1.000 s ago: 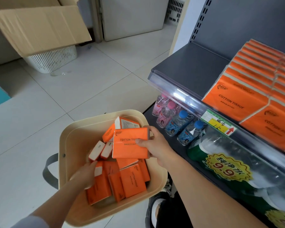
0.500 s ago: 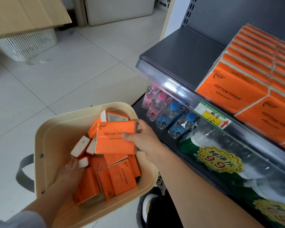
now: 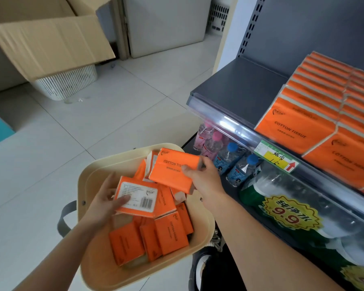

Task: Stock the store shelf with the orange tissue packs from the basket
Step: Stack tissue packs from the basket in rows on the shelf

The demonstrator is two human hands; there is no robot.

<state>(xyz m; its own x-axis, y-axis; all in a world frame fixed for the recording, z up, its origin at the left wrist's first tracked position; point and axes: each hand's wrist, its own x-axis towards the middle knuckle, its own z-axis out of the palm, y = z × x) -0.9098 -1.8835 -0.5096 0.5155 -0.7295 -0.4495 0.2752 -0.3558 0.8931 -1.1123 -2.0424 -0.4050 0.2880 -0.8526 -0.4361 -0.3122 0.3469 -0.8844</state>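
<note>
A cream basket (image 3: 88, 185) on the floor holds several orange tissue packs (image 3: 170, 234). My right hand (image 3: 204, 177) grips one orange pack (image 3: 172, 171) above the basket's far side, its "COTTON TISSUE" face up. My left hand (image 3: 105, 200) holds a second pack (image 3: 138, 196) above the basket, label and barcode side up, thumb on the white label. To the right, the grey shelf (image 3: 240, 87) carries rows of the same orange packs (image 3: 315, 101); its left part is bare.
Below the shelf stand small pink- and blue-capped bottles (image 3: 225, 152) and large water jugs (image 3: 298, 208) with a 9.9 label. A cardboard box (image 3: 51, 43) rests on a white slatted bin (image 3: 67, 82) at back left. Tiled floor lies between. My shoe (image 3: 202, 267) is beside the basket.
My left hand, earlier down among the packs, has lifted a second pack out label side up. My right hand still holds its pack, now tilted and slightly farther right.
</note>
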